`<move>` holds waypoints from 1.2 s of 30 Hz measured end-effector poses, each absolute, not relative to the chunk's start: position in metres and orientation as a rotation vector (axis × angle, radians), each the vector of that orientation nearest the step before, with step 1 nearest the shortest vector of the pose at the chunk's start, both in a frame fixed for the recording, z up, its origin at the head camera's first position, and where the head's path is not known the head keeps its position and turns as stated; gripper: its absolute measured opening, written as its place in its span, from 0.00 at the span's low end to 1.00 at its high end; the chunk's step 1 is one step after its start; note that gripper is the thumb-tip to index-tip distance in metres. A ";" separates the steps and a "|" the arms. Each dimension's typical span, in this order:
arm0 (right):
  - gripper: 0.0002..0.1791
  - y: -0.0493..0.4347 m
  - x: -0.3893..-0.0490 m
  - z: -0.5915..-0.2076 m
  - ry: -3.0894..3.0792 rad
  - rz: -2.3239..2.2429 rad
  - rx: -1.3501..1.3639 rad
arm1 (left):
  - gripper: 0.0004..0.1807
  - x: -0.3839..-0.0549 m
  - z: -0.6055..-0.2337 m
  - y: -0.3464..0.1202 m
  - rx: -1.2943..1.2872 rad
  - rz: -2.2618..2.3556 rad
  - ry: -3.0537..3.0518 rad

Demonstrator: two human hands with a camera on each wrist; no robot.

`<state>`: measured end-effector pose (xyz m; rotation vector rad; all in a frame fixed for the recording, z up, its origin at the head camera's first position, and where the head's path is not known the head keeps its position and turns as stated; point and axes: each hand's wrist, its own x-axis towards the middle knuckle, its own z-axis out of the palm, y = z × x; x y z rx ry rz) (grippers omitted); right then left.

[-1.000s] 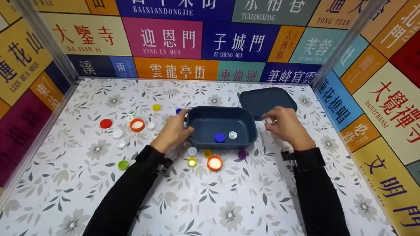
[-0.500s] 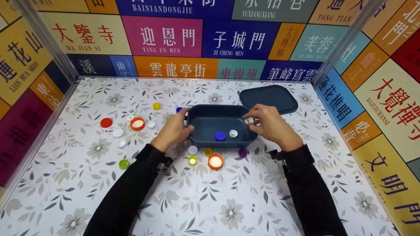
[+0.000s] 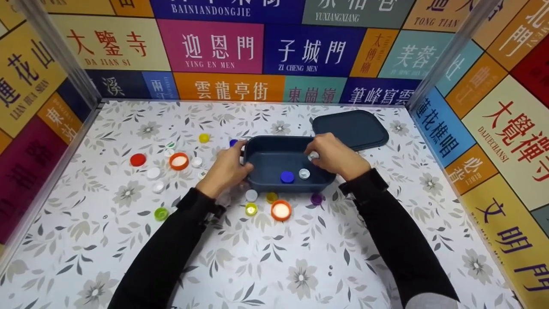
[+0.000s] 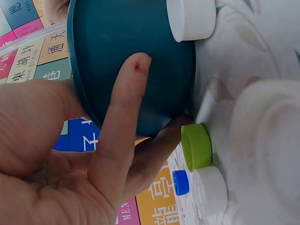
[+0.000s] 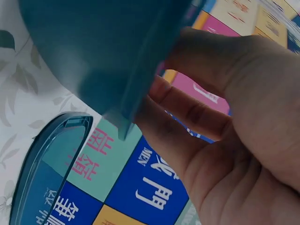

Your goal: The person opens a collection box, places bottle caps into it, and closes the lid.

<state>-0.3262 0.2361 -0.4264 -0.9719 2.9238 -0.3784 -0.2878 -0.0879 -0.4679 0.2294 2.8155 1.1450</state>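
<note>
A dark blue-grey plastic box (image 3: 274, 162) stands on the table, with a blue bottle cap (image 3: 287, 177) and a white bottle cap (image 3: 304, 174) on its floor. My left hand (image 3: 225, 169) grips the box's left end, thumb at the rim. In the left wrist view, a finger (image 4: 123, 110) lies along the outer wall. Over the box's right end, my right hand (image 3: 336, 156) pinches a whitish bottle cap (image 3: 314, 156), partly covered by the fingers. The right wrist view shows the fingertips hidden behind the box wall (image 5: 98, 51).
The box's dark lid (image 3: 354, 128) lies behind to the right. Several loose caps surround the box, among them an orange one (image 3: 281, 210), a purple one (image 3: 316, 199), a red one (image 3: 137, 160) and a green one (image 3: 161, 213). Printed panels (image 3: 214, 47) wall the table's back and sides.
My right hand has moved left with the whitish cap, from beside the lid to above the box's right end. The left hand stays on the box.
</note>
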 end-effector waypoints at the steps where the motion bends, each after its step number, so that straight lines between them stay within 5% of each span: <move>1: 0.14 0.234 -0.328 -0.427 2.914 -0.361 -0.969 | 0.45 -0.288 -0.468 -0.088 0.226 1.147 2.815; 19: 0.12 0.228 -0.326 -0.434 2.893 -0.378 -0.986 | 0.44 -0.285 -0.467 -0.087 0.233 1.124 2.839; 36: 0.22 0.240 -0.304 -0.423 3.039 -0.558 -0.986 | 0.45 -0.286 -0.466 -0.085 0.184 1.128 2.805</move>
